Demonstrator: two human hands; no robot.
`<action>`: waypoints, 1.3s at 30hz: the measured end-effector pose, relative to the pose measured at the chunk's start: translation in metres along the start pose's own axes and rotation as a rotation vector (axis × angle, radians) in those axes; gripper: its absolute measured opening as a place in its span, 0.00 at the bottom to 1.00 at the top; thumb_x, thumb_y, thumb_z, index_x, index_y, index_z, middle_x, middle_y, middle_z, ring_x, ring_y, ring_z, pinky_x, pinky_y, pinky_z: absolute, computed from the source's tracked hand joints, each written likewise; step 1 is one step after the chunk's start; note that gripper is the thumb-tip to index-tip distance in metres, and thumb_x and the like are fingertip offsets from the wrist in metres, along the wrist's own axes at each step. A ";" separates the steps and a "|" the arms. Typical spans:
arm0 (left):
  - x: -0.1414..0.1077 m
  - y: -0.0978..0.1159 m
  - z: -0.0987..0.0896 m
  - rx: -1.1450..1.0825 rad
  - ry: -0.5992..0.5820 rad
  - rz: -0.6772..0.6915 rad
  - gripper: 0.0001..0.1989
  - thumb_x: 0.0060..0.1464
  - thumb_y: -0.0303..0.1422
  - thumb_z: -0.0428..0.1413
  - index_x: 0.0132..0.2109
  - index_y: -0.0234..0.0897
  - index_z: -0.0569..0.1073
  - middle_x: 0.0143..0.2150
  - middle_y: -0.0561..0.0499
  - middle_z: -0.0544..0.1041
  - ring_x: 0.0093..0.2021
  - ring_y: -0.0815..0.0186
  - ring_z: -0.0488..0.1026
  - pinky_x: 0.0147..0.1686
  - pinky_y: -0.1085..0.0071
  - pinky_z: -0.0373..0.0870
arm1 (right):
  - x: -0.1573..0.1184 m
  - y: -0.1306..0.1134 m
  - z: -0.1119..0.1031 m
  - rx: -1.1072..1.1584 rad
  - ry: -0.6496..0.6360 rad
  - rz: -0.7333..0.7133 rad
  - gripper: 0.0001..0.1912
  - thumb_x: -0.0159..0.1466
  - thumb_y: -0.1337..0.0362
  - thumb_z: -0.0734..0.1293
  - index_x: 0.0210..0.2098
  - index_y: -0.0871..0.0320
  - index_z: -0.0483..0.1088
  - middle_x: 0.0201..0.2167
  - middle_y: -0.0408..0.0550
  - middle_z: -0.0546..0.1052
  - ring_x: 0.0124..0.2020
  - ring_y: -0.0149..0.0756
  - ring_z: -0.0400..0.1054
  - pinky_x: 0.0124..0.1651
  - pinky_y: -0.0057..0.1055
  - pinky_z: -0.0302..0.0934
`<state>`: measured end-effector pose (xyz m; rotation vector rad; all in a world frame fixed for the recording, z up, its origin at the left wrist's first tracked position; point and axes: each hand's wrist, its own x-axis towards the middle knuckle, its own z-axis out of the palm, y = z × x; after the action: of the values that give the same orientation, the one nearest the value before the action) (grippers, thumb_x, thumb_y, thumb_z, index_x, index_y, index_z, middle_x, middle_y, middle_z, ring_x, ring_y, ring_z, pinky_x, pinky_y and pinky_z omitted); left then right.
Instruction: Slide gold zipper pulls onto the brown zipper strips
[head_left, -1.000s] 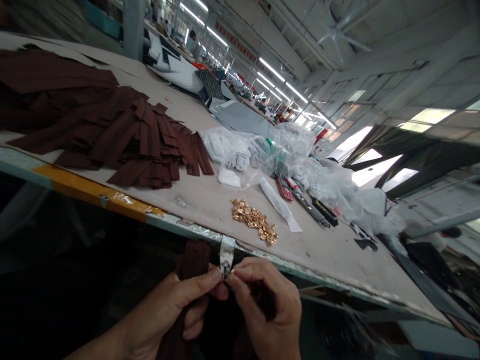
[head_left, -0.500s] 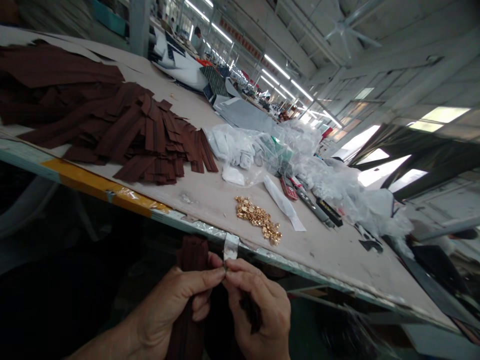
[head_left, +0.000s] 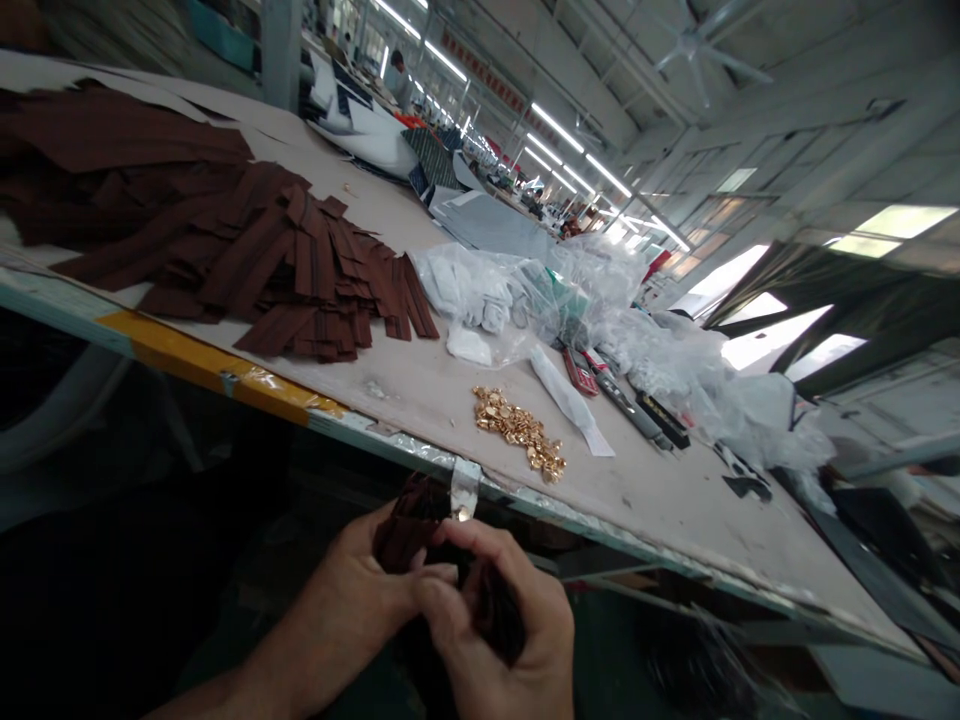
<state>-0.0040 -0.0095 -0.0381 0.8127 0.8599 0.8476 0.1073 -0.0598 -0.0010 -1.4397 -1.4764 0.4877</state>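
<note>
My left hand [head_left: 360, 580] is closed on a brown zipper strip [head_left: 405, 535], which is bunched and folded over at its fingers, just below the table edge. Close against it, my right hand [head_left: 510, 610] curls round a dark brown part of zipper tape [head_left: 501, 615] and pinches at the same spot. The thumbs almost meet; what lies between the fingertips is hidden. A small gold piece [head_left: 463, 514] shows at the clear tape [head_left: 465, 482] on the edge, just above my right fingers. Gold zipper sliders [head_left: 521, 430] lie in a loose pile on the table beyond my hands.
A large heap of brown zipper strips [head_left: 247, 240] covers the table's left side. Behind the sliders lie a white paper strip [head_left: 571, 402], a red calculator-like item [head_left: 580, 372], a dark cutter-like tool [head_left: 619, 398] and crumpled clear plastic bags [head_left: 675, 360]. Yellow tape [head_left: 210, 365] wraps the table edge.
The zipper strip that hung long from my left hand is now bunched up between both hands. My fingertips have gone from a fine pinch to folding the strip. The gold piece at the edge now shows.
</note>
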 end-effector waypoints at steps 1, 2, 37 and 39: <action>0.000 -0.001 0.000 -0.030 -0.042 0.037 0.10 0.38 0.31 0.67 0.30 0.38 0.74 0.24 0.56 0.72 0.27 0.67 0.67 0.26 0.74 0.65 | -0.003 -0.001 0.004 -0.006 -0.011 -0.027 0.16 0.55 0.70 0.69 0.44 0.55 0.74 0.24 0.41 0.75 0.19 0.28 0.64 0.21 0.24 0.59; 0.000 -0.001 -0.001 -0.046 -0.075 0.075 0.08 0.38 0.29 0.66 0.29 0.38 0.74 0.24 0.56 0.72 0.26 0.67 0.67 0.26 0.75 0.65 | -0.005 -0.002 0.008 -0.026 -0.011 -0.059 0.18 0.55 0.71 0.69 0.46 0.54 0.73 0.28 0.43 0.77 0.22 0.30 0.68 0.24 0.25 0.62; -0.008 0.008 -0.011 0.067 -0.037 -0.048 0.13 0.46 0.42 0.64 0.29 0.37 0.75 0.22 0.57 0.65 0.24 0.71 0.59 0.24 0.76 0.60 | -0.005 0.014 -0.014 -0.011 -0.046 0.041 0.04 0.61 0.68 0.67 0.30 0.58 0.75 0.22 0.43 0.75 0.21 0.30 0.67 0.24 0.23 0.60; -0.008 0.011 -0.008 -0.057 -0.036 -0.131 0.15 0.46 0.43 0.64 0.26 0.36 0.72 0.19 0.59 0.59 0.22 0.73 0.53 0.21 0.77 0.55 | -0.004 0.012 -0.012 -0.051 -0.046 -0.177 0.05 0.60 0.72 0.66 0.32 0.59 0.73 0.24 0.44 0.75 0.23 0.30 0.68 0.26 0.24 0.60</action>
<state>-0.0169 -0.0098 -0.0299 0.7118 0.8444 0.7366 0.1227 -0.0652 -0.0072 -1.3299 -1.6460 0.3782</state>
